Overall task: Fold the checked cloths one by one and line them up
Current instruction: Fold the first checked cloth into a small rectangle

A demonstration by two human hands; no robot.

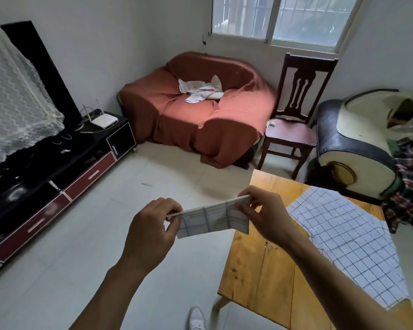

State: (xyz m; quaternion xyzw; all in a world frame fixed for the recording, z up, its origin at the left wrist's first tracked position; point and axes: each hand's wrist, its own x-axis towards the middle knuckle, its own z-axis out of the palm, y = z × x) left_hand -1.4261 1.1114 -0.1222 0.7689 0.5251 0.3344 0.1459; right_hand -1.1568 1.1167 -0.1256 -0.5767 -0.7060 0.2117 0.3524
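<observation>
A small folded checked cloth (214,217), white with dark grid lines, hangs in the air just left of the wooden table (260,270). My left hand (150,225) pinches its top left corner and my right hand (265,215) pinches its top right corner, so the top edge is stretched between them. On the table to the right lie more checked cloths (351,241), spread flat and overlapping, reaching the table's right edge.
A black and red TV cabinet (57,177) runs along the left. A sofa under an orange cover (200,115) stands at the back, a wooden chair (293,125) beside it, and an armchair (358,144) to the right. Pale tiled floor lies below my hands.
</observation>
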